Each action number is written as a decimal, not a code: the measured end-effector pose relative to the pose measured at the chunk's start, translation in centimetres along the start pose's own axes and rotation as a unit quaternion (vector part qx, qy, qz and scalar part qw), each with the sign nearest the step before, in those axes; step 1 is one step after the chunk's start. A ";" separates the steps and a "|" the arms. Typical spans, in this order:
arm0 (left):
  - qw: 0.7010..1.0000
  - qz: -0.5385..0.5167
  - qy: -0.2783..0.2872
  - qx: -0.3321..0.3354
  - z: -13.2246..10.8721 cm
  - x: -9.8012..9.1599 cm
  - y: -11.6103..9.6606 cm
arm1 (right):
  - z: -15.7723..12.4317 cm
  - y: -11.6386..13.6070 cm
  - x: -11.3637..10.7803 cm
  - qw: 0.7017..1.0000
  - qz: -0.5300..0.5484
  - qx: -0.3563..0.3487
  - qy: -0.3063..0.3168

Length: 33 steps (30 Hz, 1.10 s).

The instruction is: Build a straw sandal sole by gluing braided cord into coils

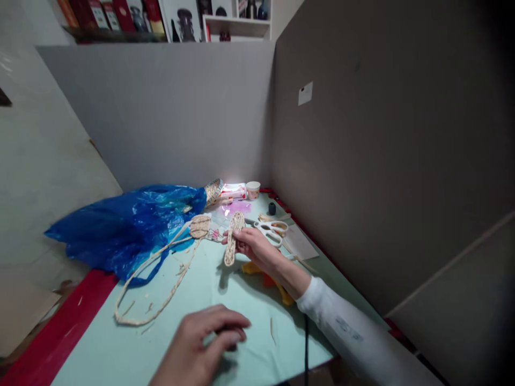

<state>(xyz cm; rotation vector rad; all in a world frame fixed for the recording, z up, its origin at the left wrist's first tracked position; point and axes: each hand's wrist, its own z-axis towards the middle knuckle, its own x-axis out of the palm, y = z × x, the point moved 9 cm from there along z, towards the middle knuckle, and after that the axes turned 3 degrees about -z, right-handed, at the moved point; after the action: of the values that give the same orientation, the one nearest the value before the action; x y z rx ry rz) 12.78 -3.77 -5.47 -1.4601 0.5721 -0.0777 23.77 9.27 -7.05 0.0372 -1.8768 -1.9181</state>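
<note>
My right hand grips a flat, elongated piece of braided straw between thumb and fingers, holding it tilted above the table. Low in the view, my left hand hovers over the near part of the table. Its fingers are loosely bent, the thumb stands apart from the index finger, and nothing shows between them. Left of the held piece lies a small woven straw pad, with a long loop of braided straw cord beside it. White-handled scissors rest just behind my right hand.
A crumpled blue plastic bag covers the left side. Toward the back stand a paper cup and a small dark spool. A yellow item lies under my right forearm. Grey panels border the back and right.
</note>
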 end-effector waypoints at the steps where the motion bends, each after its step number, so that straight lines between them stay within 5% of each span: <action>1: 0.999 0.010 -0.040 -0.014 0.9 -2.2 0.3 | -0.1 0.2 0.2 1.000 0.000 -0.009 0.006; 4: 0.993 0.012 -0.121 -0.010 3.3 -7.1 0.9 | -0.4 0.6 0.6 0.999 0.003 -0.028 0.017; 7: 0.988 -0.016 -0.155 -0.002 5.7 -9.1 2.1 | -0.5 0.4 0.3 0.999 0.008 -0.032 0.007; 14: 0.984 -0.146 -0.084 -0.052 10.8 -7.5 6.1 | -0.5 -0.2 0.1 1.000 0.005 -0.015 -0.022; 23: 0.974 -0.178 -0.020 -0.142 9.8 -6.7 8.5 | -1.3 -0.7 1.9 1.000 0.005 0.014 -0.021; 27: 0.989 -0.125 -0.021 -0.079 9.7 -7.6 6.6 | -1.7 -0.8 2.6 0.999 -0.028 0.020 -0.007; 33: 0.995 -0.101 -0.008 -0.015 9.4 -6.1 3.9 | -2.2 0.4 2.8 0.981 -0.194 -0.026 0.003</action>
<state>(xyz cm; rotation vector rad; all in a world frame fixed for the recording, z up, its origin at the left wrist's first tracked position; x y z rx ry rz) 10.21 7.74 -7.18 -1.5439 0.4134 -0.2174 22.11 6.28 -6.07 0.4195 -1.9229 -2.2128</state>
